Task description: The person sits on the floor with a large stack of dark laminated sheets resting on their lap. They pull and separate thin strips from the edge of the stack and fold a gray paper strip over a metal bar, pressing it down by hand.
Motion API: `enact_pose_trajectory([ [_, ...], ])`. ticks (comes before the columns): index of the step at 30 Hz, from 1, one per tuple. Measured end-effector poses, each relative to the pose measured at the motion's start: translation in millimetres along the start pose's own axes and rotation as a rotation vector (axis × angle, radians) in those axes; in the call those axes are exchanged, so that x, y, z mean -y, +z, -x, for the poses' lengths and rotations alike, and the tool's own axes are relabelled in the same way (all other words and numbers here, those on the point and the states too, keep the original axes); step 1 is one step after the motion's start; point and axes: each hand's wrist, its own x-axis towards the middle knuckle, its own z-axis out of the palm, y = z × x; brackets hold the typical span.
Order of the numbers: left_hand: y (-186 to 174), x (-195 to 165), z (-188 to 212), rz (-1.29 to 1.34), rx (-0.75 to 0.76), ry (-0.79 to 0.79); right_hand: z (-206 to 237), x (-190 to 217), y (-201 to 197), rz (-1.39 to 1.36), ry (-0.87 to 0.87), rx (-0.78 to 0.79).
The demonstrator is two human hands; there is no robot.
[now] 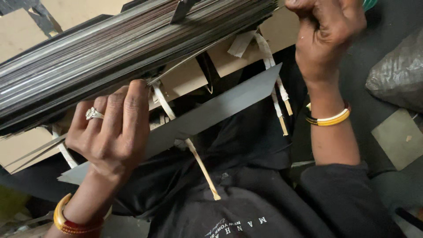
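Note:
A thick stack of thin dark sheets [110, 48] runs slantwise across the top of the view, seen edge-on. My left hand [112, 130], with a ring and bangles, curls its fingers over the stack's lower edge and grips it. My right hand [328, 31] is clenched at the stack's right end, up in the top right corner; what its fingers hold is hidden. One loose grey sheet [220, 110] hangs out below the stack. Several white strips with tan tips [202, 169] dangle under it over my dark clothing.
Brown cardboard sheets [24, 39] lie behind the stack at the top left. A grey plastic bag [396, 72] sits at the right, with a square grey card [398, 139] on the dark floor below it.

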Motion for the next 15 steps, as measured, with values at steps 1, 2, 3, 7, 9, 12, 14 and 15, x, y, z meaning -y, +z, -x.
enact_pose_trajectory([
  [1,0.6,-0.1,0.1,-0.030,-0.005,0.011,0.8,-0.2,1.3,0.011,-0.006,-0.005],
  [2,1.1,-0.4,0.5,-0.058,-0.010,0.022,1.6,0.0,2.5,0.000,0.014,-0.002],
  [3,1.6,-0.8,1.3,-0.061,-0.010,0.026,2.4,0.9,3.0,-0.009,0.033,0.000],
  [7,4.7,-0.7,5.4,-0.028,-0.020,0.031,2.5,3.6,3.4,-0.120,0.061,-0.020],
  [9,4.7,-1.4,7.7,0.018,-0.017,0.016,1.7,5.9,1.0,-0.076,0.058,0.009],
  [12,5.1,-1.4,8.8,0.060,-0.022,-0.012,-1.3,7.9,0.9,-0.018,0.023,0.015],
  [14,5.6,-1.3,8.3,0.072,-0.006,-0.024,-3.2,8.8,0.7,-0.038,0.021,0.009],
  [15,6.0,-1.2,7.6,0.058,-0.024,-0.019,-4.0,9.1,1.1,-0.063,0.032,0.008],
])
